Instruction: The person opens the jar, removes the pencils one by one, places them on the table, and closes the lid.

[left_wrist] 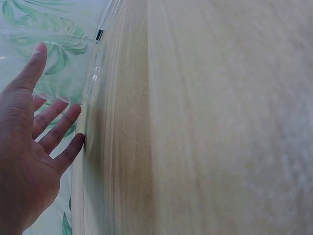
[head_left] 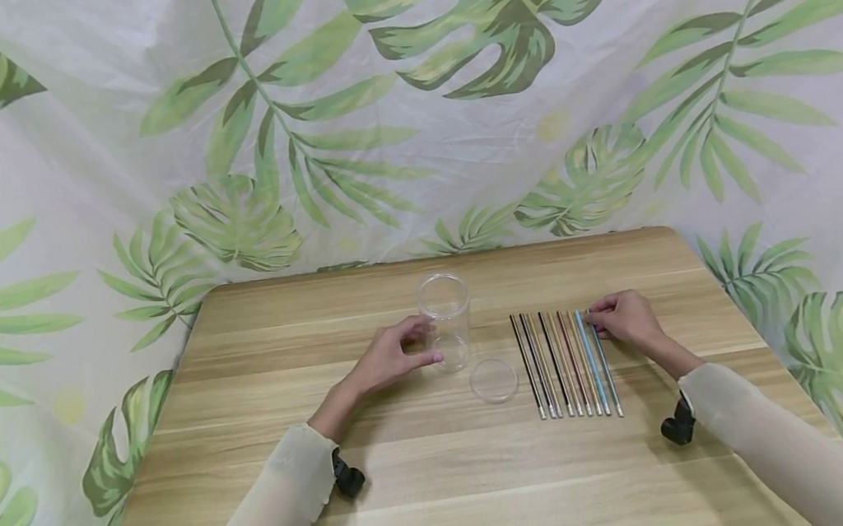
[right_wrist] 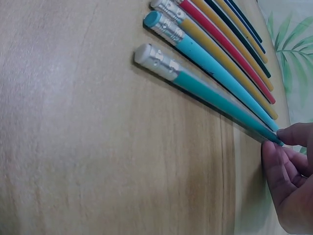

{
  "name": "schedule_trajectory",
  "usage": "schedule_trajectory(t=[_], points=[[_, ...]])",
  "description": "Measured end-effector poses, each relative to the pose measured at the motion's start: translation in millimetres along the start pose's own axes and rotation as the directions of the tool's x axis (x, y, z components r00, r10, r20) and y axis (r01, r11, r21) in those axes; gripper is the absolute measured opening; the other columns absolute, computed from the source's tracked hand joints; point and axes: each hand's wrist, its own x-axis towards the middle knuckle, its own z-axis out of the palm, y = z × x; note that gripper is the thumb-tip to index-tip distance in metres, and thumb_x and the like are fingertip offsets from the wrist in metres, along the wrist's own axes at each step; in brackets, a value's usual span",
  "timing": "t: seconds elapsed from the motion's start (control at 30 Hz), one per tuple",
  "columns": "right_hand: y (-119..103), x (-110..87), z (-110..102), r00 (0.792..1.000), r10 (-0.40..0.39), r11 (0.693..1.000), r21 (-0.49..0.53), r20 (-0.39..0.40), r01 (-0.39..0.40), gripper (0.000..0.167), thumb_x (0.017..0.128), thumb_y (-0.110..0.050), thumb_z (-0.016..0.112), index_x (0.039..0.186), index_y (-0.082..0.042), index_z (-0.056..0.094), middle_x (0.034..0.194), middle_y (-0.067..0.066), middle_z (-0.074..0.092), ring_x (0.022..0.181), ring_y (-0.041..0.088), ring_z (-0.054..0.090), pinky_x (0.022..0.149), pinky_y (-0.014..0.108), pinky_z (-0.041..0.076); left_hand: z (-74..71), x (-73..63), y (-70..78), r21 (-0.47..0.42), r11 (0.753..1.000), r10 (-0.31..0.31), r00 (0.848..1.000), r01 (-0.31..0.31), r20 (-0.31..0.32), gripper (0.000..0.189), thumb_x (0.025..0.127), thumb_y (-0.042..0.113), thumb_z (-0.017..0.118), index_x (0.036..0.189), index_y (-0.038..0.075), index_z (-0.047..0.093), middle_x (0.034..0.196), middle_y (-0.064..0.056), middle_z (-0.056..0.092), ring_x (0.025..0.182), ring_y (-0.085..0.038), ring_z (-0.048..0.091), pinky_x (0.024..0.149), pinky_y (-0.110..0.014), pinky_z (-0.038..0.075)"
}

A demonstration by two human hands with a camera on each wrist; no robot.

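Observation:
A tall clear plastic jar (head_left: 446,319) stands upright, its top uncovered. My left hand (head_left: 391,354) holds its left side, thumb in front and fingers curving behind; the left wrist view shows thumb and fingers spread against the clear wall. To the right, several pencils (head_left: 566,363) lie side by side in a row, eraser ends toward me. My right hand (head_left: 625,317) pinches the far end of the rightmost one, a teal pencil (right_wrist: 220,105) with a white eraser. Beside it lies a light blue pencil (right_wrist: 210,63).
A clear round lid (head_left: 494,381) lies flat between the jar and the pencils. The wooden table (head_left: 438,476) ends at a back edge near a leaf-print cloth (head_left: 473,168). Each wrist wears a small black camera.

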Motion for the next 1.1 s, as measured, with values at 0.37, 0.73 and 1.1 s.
schedule_trajectory(t=[0.37, 0.73, 1.1], points=[[0.4, 0.8, -0.1, 0.999, -0.032, 0.998, -0.059, -0.025, 0.031, 0.024, 0.096, -0.011, 0.076, 0.105, 0.011, 0.074, 0.086, 0.016, 0.08, 0.06, 0.009, 0.071, 0.057, 0.02, 0.06, -0.2, 0.0, -0.6, -0.009, 1.0, 0.003, 1.0, -0.003, -0.004, 0.065, 0.088, 0.025, 0.089, 0.141, 0.0, 0.062, 0.129, -0.016, 0.073, 0.116, -0.03, 0.072, 0.105, -0.048, 0.057], [1.2, -0.5, 2.7, 0.996, -0.075, 0.991, -0.116, -0.051, 0.069, 0.023, 0.096, -0.011, 0.076, 0.103, 0.011, 0.075, 0.084, 0.017, 0.079, 0.059, 0.011, 0.071, 0.053, 0.02, 0.058, -0.1, -0.4, -1.0, -0.001, 1.0, -0.001, 1.0, 0.001, -0.006, 0.066, 0.088, 0.026, 0.09, 0.142, 0.001, 0.061, 0.13, -0.015, 0.073, 0.117, -0.029, 0.072, 0.105, -0.047, 0.057], [-3.8, -2.7, -0.5, 0.988, -0.134, 0.981, -0.155, -0.08, 0.12, 0.022, 0.097, -0.012, 0.075, 0.105, 0.009, 0.075, 0.086, 0.017, 0.079, 0.067, 0.02, 0.074, 0.058, 0.022, 0.059, -0.2, -0.3, 0.0, 0.014, 1.0, -0.009, 1.0, 0.009, 0.004, 0.066, 0.087, 0.025, 0.09, 0.142, 0.001, 0.061, 0.129, -0.012, 0.074, 0.116, -0.027, 0.072, 0.105, -0.045, 0.058]])
